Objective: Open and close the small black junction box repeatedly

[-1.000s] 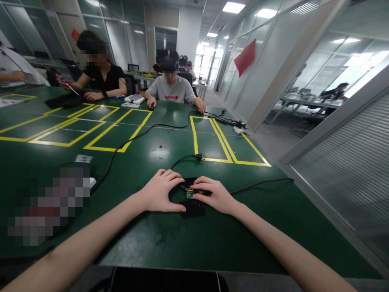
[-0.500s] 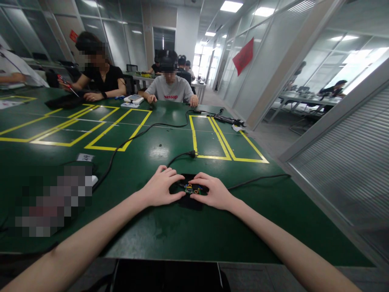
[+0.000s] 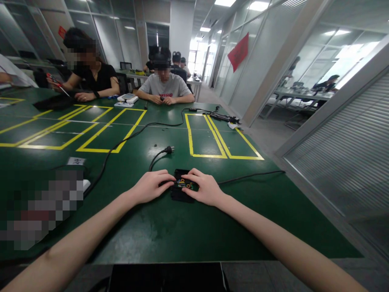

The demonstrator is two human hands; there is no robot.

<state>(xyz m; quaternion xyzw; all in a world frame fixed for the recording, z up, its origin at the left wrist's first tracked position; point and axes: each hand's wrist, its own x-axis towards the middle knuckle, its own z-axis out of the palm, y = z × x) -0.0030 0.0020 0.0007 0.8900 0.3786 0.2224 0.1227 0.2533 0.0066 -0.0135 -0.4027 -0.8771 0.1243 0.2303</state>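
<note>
A small green circuit board (image 3: pixel 183 185) with orange ring-shaped parts lies between my hands, over an opened black plastic case (image 3: pixel 181 197). My right hand (image 3: pixel 205 187) grips the board's right end between thumb and fingers. Thumb and fingertips of my left hand (image 3: pixel 149 187) are pinched at the board's left end, around the black power cord where it meets the board. That cord runs behind my left hand to a plug (image 3: pixel 169 149) on the table. Another black cable (image 3: pixel 252 176) trails off to the right from behind my right hand.
Yellow tape rectangles (image 3: pixel 209 156) mark the green table (image 3: pixel 170 239). A long cable (image 3: pixel 142 128) crosses it. At left are a number card (image 3: pixel 75 161) and a blurred-out object (image 3: pixel 39 211). Two people sit opposite, one holding a red-handled tool (image 3: pixel 56 81). A black tripod-like item (image 3: pixel 225 117) lies far right.
My left hand's fingers have closed from a wide spread to a pinch at the board's left end. The board has turned flatter over the case, and the plug has shifted left.
</note>
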